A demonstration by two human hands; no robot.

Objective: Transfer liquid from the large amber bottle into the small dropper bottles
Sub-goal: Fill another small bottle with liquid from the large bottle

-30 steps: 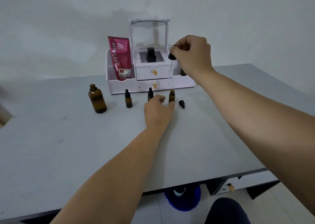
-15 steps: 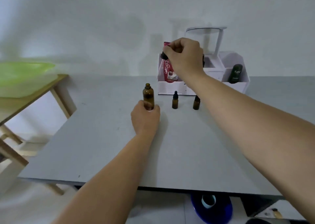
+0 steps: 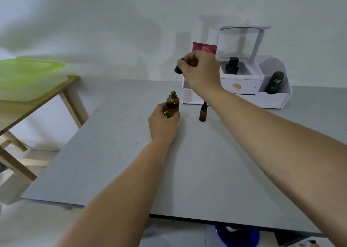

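Note:
The large amber bottle [image 3: 172,104] stands uncapped on the grey table [image 3: 187,171], and my left hand [image 3: 163,122] grips its lower body. My right hand [image 3: 200,70] pinches a black dropper cap [image 3: 178,70] above it. The thin glass pipette [image 3: 174,82] slants down toward the bottle's mouth, its tip just above the opening. One small capped dropper bottle [image 3: 203,113] stands to the right of the big bottle. My right forearm hides the other small bottles.
A white cosmetics organiser [image 3: 270,98] stands at the table's back, holding a red tube [image 3: 204,48], a black bottle [image 3: 232,66] and a dark tube [image 3: 275,83]. A wooden side table [image 3: 37,103] with a green basin [image 3: 28,77] is at the left.
My left hand left the small bottle and took hold of the large amber bottle. My right hand carried the dropper leftward and lowered its pipette toward that bottle's mouth. My view swung left.

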